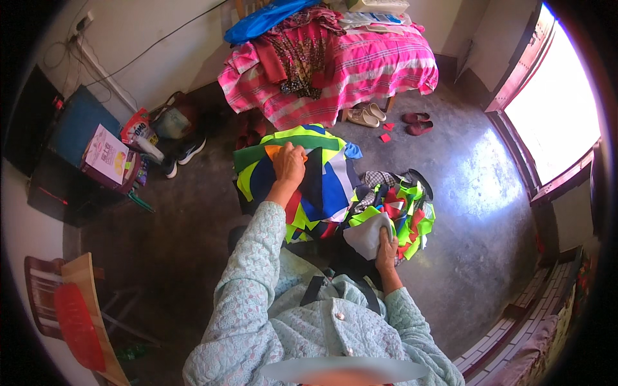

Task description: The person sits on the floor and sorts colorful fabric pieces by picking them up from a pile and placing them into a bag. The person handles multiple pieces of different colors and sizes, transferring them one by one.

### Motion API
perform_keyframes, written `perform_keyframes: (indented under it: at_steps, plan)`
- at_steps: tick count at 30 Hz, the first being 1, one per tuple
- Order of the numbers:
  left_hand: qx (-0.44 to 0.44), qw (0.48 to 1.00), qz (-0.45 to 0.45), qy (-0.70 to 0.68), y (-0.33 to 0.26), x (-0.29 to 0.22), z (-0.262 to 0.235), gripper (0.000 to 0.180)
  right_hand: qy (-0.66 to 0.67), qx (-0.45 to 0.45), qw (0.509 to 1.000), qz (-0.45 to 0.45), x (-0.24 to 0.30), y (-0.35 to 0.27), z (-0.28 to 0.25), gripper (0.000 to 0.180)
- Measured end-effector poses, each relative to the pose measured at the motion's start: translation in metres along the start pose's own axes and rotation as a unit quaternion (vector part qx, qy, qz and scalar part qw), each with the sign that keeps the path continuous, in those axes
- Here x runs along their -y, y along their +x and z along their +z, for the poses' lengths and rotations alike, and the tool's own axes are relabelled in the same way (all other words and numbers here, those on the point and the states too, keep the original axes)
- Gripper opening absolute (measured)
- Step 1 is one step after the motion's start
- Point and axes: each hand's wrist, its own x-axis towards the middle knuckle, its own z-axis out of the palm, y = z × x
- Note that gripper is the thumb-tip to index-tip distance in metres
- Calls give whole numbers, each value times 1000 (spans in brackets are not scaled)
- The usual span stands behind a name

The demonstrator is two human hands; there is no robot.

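Observation:
A broad heap of fabric scraps in blue, green, lime yellow, black and white lies in front of me. My left hand is over its upper part, fingers closed on an orange fabric scrap. To the right, my right hand grips a light grey fabric scrap, thumb on top and the other fingers mostly hidden beneath. That grey piece hangs in front of a second pile of scraps, smaller and mixed lime, red and white. A checked cloth shows at this pile's back edge.
Beyond the heap stands a bed-like surface under a pink checked cloth, with clothes on it. Beige shoes and dark red shoes sit on the floor. A chair stands at left, a bright doorway at right.

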Motion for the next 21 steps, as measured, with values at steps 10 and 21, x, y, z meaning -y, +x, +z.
perform_keyframes:
  at_steps: [10, 21]
  plan:
    - [1, 981, -89, -170, 4, 4, -12, 31, 6, -14, 1000, -9, -6, 2, 1, 30]
    - [119, 992, -21, 18, -38, 11, -11, 53, -20, -20, 1000, 10, -2, 2, 1, 19]
